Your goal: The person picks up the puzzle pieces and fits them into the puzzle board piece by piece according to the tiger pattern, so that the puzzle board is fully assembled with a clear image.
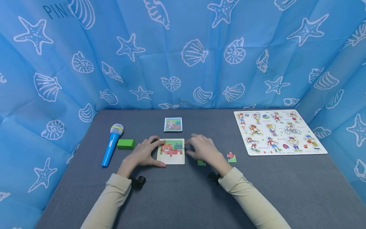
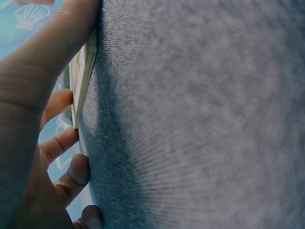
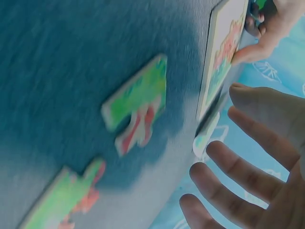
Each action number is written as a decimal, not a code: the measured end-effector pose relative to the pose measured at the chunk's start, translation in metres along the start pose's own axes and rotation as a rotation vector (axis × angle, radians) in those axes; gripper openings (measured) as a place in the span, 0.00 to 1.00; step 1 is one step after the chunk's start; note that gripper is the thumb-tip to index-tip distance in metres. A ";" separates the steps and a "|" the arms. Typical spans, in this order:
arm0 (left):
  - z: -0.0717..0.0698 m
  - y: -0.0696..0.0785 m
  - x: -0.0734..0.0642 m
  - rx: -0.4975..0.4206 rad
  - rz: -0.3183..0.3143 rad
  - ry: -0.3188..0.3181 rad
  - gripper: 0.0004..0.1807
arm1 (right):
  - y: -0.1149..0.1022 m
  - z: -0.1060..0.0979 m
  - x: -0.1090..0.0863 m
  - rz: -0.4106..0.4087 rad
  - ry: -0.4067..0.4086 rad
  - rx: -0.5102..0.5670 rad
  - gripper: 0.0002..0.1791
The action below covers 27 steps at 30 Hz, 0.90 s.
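Observation:
A wooden jigsaw tray (image 1: 175,160) lies flat, with a tiger picture filling its upper part and bare wood below. My left hand (image 1: 145,152) holds it at the left side, thumb along the near edge and index finger on the far left corner. Beside the tray's right edge is my right hand (image 1: 202,148), fingers loosely bent and spread, nothing in them. Partly hidden below that hand lies a green jigsaw piece (image 1: 201,163). Another piece, green and orange (image 1: 232,157), lies farther right. Both pieces, one striped (image 3: 138,102), appear in the right wrist view.
Behind the tray lies a small tiger picture card (image 1: 172,124). To the left are a blue toy microphone (image 1: 110,149) and a green block (image 1: 126,144). A large sports-figure puzzle board (image 1: 278,133) occupies the back right. A blue shell-print curtain (image 1: 183,54) surrounds the grey table.

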<state>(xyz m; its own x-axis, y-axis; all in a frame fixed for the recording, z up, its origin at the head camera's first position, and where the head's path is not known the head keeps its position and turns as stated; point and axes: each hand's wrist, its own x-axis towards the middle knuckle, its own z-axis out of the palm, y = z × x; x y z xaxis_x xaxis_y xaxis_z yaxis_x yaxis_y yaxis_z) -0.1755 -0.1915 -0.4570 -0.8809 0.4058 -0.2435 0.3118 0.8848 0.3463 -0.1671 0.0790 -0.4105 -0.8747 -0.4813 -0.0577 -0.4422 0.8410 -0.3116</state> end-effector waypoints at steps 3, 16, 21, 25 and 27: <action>0.000 0.000 0.000 -0.002 0.002 -0.002 0.57 | 0.007 -0.005 -0.005 0.000 0.001 -0.001 0.15; 0.001 -0.001 0.001 -0.003 -0.001 -0.008 0.57 | 0.025 -0.008 -0.024 0.027 -0.043 -0.007 0.18; 0.001 -0.002 0.002 -0.001 -0.004 -0.008 0.57 | 0.030 -0.007 -0.029 0.023 -0.053 -0.001 0.19; 0.001 -0.002 0.002 -0.003 -0.005 -0.007 0.57 | 0.034 -0.005 -0.031 0.016 -0.061 0.008 0.19; 0.001 -0.001 0.002 -0.002 -0.007 -0.007 0.57 | 0.036 -0.004 -0.033 0.009 -0.060 0.010 0.19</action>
<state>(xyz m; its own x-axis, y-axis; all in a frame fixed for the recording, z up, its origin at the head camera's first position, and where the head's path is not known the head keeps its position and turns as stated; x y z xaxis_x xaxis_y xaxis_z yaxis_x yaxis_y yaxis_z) -0.1771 -0.1917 -0.4582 -0.8805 0.4014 -0.2523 0.3050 0.8870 0.3467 -0.1548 0.1258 -0.4161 -0.8651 -0.4878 -0.1171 -0.4320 0.8430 -0.3205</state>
